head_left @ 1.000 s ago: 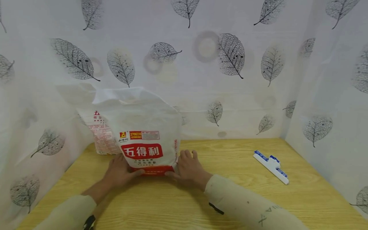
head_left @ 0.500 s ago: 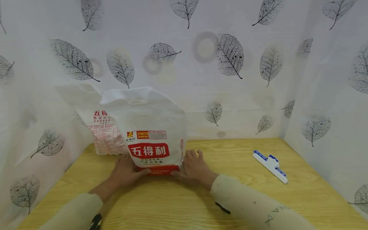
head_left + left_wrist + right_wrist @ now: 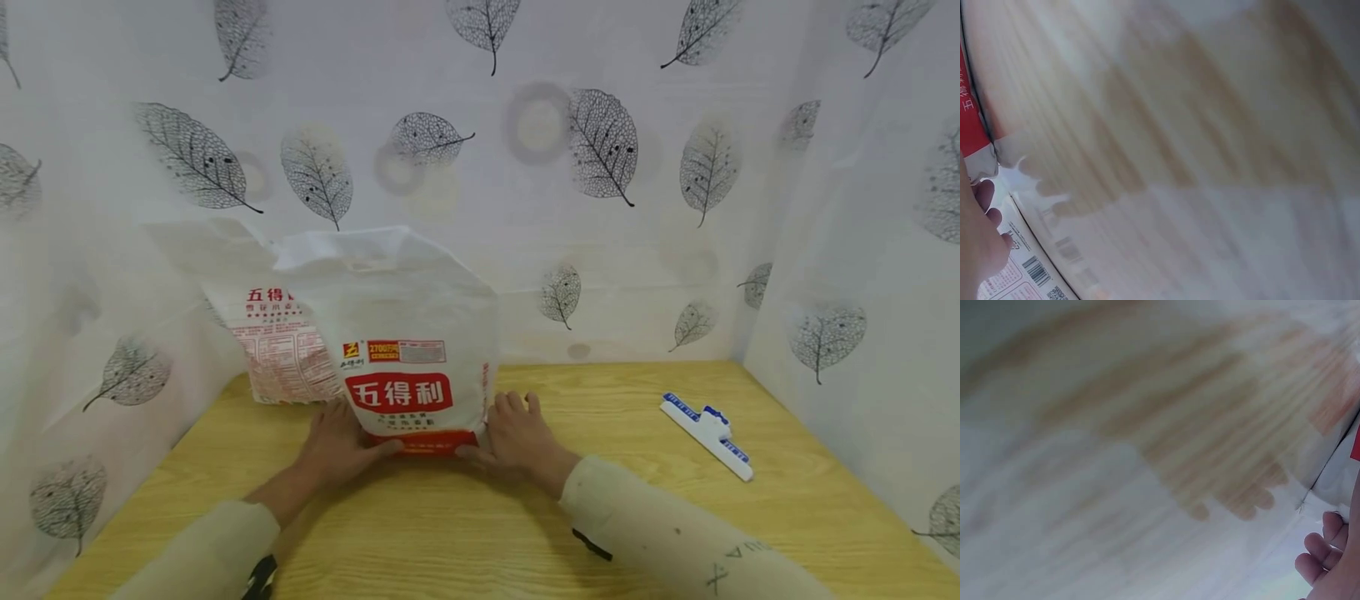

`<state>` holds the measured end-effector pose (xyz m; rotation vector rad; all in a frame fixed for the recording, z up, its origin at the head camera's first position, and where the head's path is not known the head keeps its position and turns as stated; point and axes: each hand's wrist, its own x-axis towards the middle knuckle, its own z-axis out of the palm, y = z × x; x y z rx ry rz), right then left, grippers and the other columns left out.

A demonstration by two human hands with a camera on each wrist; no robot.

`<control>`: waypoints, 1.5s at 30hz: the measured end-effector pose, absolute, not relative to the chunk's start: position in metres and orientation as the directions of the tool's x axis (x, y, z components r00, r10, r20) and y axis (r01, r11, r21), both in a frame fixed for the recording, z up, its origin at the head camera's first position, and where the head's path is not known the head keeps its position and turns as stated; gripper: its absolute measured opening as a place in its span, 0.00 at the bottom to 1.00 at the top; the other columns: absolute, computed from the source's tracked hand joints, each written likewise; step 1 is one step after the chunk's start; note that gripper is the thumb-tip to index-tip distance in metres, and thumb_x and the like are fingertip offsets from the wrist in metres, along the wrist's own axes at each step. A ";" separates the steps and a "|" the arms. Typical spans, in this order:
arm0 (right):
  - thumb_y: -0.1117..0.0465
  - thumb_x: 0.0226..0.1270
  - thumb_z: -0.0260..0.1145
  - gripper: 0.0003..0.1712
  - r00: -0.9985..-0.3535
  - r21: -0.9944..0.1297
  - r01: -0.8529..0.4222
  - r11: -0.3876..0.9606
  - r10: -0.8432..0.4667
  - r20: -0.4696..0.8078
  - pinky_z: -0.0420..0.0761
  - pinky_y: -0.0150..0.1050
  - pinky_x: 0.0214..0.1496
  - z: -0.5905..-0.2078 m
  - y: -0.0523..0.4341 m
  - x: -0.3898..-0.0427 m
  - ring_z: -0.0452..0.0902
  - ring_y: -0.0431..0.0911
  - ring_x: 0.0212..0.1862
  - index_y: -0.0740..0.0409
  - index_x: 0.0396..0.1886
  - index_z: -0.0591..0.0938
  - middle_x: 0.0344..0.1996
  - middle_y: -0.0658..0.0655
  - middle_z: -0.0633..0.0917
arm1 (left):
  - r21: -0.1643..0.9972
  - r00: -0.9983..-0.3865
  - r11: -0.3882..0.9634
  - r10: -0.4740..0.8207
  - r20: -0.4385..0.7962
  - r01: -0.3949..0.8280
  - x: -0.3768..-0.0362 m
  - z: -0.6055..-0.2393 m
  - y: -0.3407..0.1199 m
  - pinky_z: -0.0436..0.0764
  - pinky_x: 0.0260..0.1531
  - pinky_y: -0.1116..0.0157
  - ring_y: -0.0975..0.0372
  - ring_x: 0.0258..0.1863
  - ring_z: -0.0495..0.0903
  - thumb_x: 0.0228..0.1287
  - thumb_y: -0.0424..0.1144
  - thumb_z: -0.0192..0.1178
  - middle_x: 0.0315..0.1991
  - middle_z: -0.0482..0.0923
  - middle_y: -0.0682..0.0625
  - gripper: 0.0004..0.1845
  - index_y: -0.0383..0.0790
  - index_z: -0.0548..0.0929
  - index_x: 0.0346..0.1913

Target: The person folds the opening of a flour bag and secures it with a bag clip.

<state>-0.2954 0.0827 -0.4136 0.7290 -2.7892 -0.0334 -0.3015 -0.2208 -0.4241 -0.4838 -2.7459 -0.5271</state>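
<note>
Bag [image 3: 405, 358] soft, heavy-looking | L hand [image 3: 337, 446] + R hand [image 3: 517, 437] flat vs its base sides, thumbs in front | you'd best hold it low.

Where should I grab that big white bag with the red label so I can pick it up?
Probably by the cut-out handle slot near the top of the bag, coming from above: the bag stands upright and looks full and floppy. Otherwise take it low on both sides, where the left hand and right hand press it now, on the table.
</note>
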 end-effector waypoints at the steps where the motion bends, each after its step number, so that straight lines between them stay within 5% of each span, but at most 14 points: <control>1: 0.19 0.63 0.46 0.51 -0.842 0.087 -0.476 0.875 -0.482 0.241 0.65 0.59 0.61 -0.413 0.084 -0.295 0.69 0.54 0.54 0.55 0.66 0.72 0.44 0.57 0.77 | 0.298 -0.897 0.876 0.270 0.351 0.380 -0.302 -0.424 -0.220 0.61 0.62 0.35 0.44 0.68 0.67 0.53 0.76 0.59 0.67 0.71 0.43 0.47 0.50 0.67 0.69; 17: 0.18 0.61 0.46 0.49 -0.870 0.030 -0.446 0.894 -0.441 0.219 0.67 0.53 0.54 -0.414 0.095 -0.295 0.71 0.50 0.43 0.53 0.60 0.76 0.35 0.53 0.79 | 0.288 -0.898 0.879 0.276 0.342 0.380 -0.304 -0.426 -0.209 0.62 0.61 0.37 0.46 0.66 0.68 0.51 0.78 0.59 0.66 0.73 0.44 0.48 0.50 0.68 0.69; 25: 0.18 0.61 0.46 0.46 -0.872 0.050 -0.435 0.899 -0.434 0.228 0.65 0.48 0.45 -0.417 0.100 -0.295 0.68 0.48 0.35 0.54 0.48 0.79 0.29 0.51 0.77 | 0.291 -0.897 0.875 0.284 0.338 0.386 -0.304 -0.424 -0.203 0.63 0.61 0.36 0.45 0.66 0.68 0.51 0.79 0.57 0.66 0.73 0.44 0.48 0.52 0.68 0.68; 45: 0.20 0.62 0.49 0.44 -0.862 0.058 -0.434 0.899 -0.434 0.261 0.64 0.47 0.44 -0.419 0.120 -0.295 0.70 0.49 0.35 0.53 0.51 0.77 0.31 0.52 0.78 | 0.302 -0.884 0.861 0.292 0.366 0.410 -0.306 -0.424 -0.183 0.67 0.58 0.38 0.48 0.65 0.70 0.49 0.80 0.58 0.66 0.74 0.48 0.48 0.56 0.68 0.68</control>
